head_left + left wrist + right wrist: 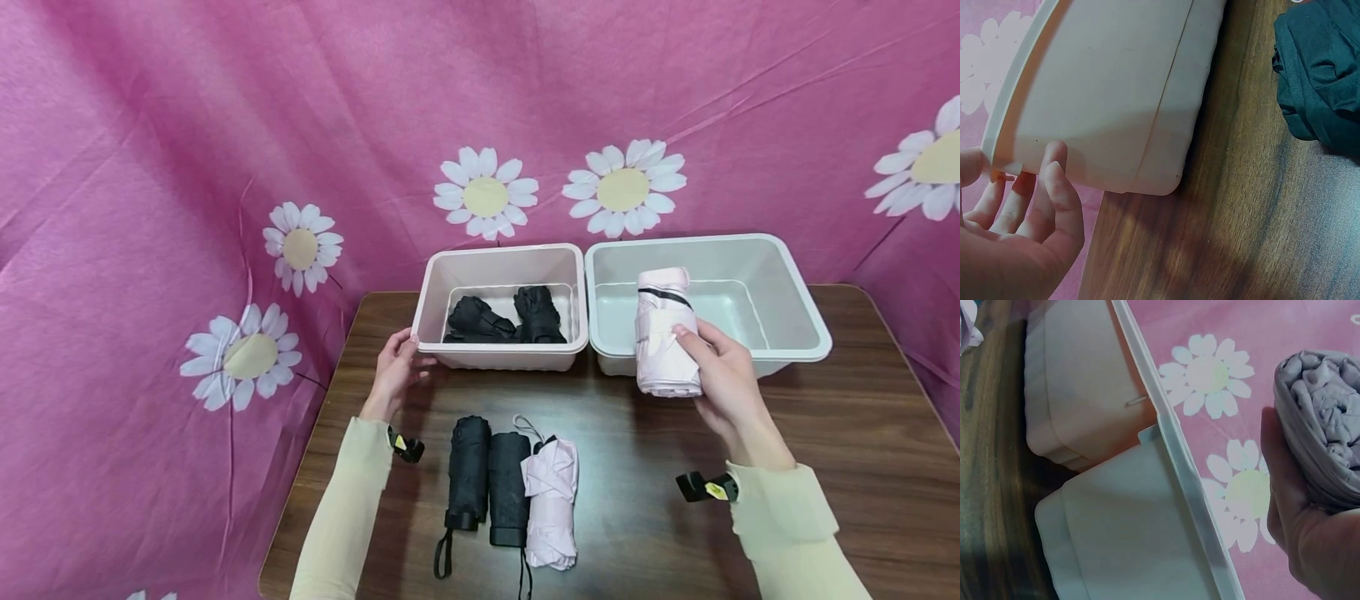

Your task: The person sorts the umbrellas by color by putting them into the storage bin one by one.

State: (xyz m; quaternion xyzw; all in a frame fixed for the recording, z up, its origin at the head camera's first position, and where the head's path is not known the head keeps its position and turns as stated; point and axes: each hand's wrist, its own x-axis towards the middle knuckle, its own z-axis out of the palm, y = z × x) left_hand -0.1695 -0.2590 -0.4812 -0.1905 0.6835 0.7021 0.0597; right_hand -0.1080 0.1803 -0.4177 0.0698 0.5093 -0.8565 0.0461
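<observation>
My right hand (726,379) grips a folded pale pink umbrella (666,333) with a dark band, held upright over the front rim of the right-hand bin (795,321). In the right wrist view, the rolled end of the umbrella (1329,419) faces the camera. At the front left corner of the left-hand bin (504,358), my left hand (396,371) holds the rim between thumb and fingers. Two folded black umbrellas (538,315) lie inside that bin. Nearer me on the table are a black umbrella (469,471), a second black umbrella (509,487) and a pink umbrella (552,504).
Both bins stand side by side at the back of the brown wooden table (622,500). Behind them hangs a pink cloth (390,125) printed with white daisies. Wrist straps with small cameras sit on both forearms.
</observation>
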